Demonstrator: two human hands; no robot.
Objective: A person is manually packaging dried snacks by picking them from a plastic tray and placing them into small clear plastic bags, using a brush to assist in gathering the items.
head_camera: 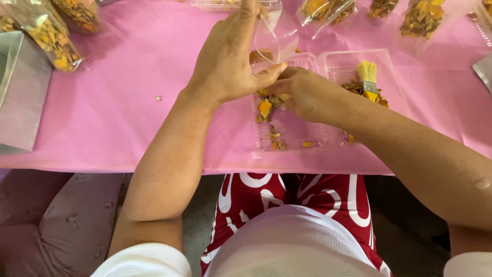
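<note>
The worktop (pixel 128 92) was covered in plain pink, the dried pieces (pixel 266 109) were orange and brown, the brush (pixel 367 77) had pale yellow bristles, and the trousers (pixel 307 197) were dark red with white curling lines.

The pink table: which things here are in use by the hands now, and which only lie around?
In use:
- left hand, holding a small clear bag
- right hand, pinching dried orange pieces
- clear plastic tray under the hands

Lying about:
- brush in the second tray
- filled bags along the table's far side
- grey sheet at left
</note>
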